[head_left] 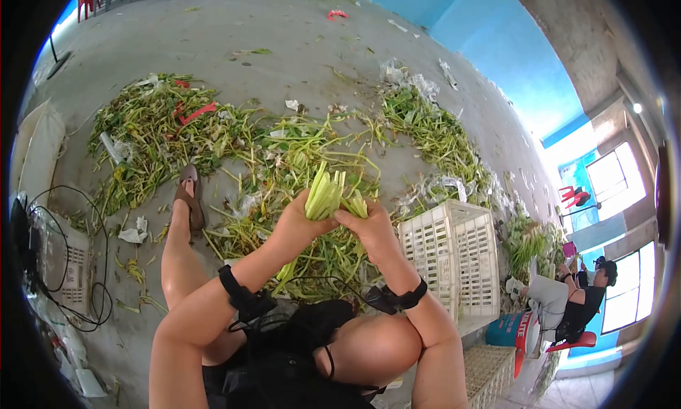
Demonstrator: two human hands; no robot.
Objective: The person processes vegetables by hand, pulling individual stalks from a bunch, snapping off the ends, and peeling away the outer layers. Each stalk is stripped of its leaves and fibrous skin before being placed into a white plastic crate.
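Note:
My left hand point(301, 221) is wrapped around a thick bunch of pale green vegetable stalks point(325, 195), whose cut-looking ends point up and away from me. Close beside it, my right hand point(372, 228) grips a smaller bunch of similar stalks point(356, 206). The two hands meet at the thumbs, in front of my knees. The lower part of both bunches is hidden by the hands. Beneath them, a heap of loose stalks and leaves point(312, 249) covers the floor.
A white slatted plastic crate point(429, 249) stands to the right, with another crate point(489, 373) nearer me. More trimmings point(149, 139) and plastic scraps lie ahead. Cables point(106, 281) hang at the left. At far right a person point(585, 302) sits beside a blue-and-red bucket point(505, 332).

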